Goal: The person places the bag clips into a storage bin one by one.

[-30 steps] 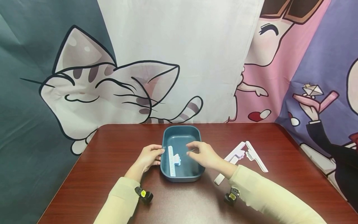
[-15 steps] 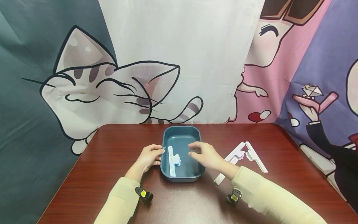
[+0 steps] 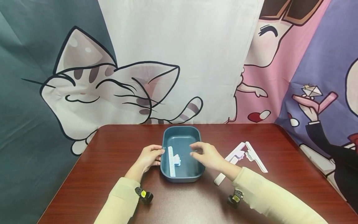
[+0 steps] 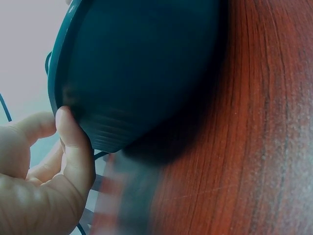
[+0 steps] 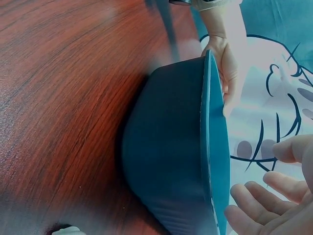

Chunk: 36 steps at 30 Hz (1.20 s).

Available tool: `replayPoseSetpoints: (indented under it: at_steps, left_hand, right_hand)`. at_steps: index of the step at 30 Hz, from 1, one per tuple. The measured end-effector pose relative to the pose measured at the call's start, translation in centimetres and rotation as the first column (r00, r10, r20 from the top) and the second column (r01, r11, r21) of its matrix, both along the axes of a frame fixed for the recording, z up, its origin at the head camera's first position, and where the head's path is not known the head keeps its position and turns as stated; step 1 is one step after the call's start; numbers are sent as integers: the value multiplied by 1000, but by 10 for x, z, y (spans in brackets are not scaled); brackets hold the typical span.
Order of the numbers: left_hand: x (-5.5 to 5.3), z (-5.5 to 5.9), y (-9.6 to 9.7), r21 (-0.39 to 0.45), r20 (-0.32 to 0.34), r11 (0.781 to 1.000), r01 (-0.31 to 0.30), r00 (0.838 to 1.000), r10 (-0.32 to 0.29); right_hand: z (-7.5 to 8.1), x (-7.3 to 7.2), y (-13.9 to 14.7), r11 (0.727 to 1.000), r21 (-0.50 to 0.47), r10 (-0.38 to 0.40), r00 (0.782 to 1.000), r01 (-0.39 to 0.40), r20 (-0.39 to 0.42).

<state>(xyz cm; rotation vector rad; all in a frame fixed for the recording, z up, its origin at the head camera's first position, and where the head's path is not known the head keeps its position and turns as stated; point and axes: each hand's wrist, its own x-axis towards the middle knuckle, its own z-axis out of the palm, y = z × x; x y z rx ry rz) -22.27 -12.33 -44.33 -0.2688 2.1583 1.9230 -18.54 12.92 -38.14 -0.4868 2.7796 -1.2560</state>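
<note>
A dark teal plastic bin (image 3: 182, 179) stands on the table. Inside, along its left wall, lies a light blue bag clip (image 3: 172, 161) with a scalloped grip. My left hand (image 3: 149, 155) pinches the bin's left rim, thumb at the top edge and fingers outside, as the left wrist view also shows with the hand (image 4: 54, 181) at the rim. Over the bin's right side hovers my right hand (image 3: 206, 155), its fingers loosely bent and nothing between them. In the right wrist view the fingers (image 5: 266, 203) are spread beside the rim.
Right of the bin, a lilac bag clip (image 3: 237, 152) lies near a white bag clip (image 3: 256, 157). Another white clip (image 3: 221, 178) is partly covered by the right forearm. A printed cloth (image 3: 179, 37) hangs behind the table (image 3: 117, 137).
My right hand has drifted slightly to the right over the bin. The left hand, the bin and the clips have stayed where they were.
</note>
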Motion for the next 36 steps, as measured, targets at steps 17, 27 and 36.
replayPoseSetpoints:
  at_steps: [17,27,36]
  left_hand:
    - [-2,-3,-1,-2,-5,1000,4,1000,-4]
    - [2,6,0,-1,-3,1000,21,1000,-21]
    - [0,3,0,-4,2,1000,11,1000,-11]
  right_hand:
    - [-2,-1,10,999,11,-43,999,43,5]
    - [-4,-4,16,999,17,-37,999,37,-7]
    - [-6,-2,19,998,14,-60,998,60,2]
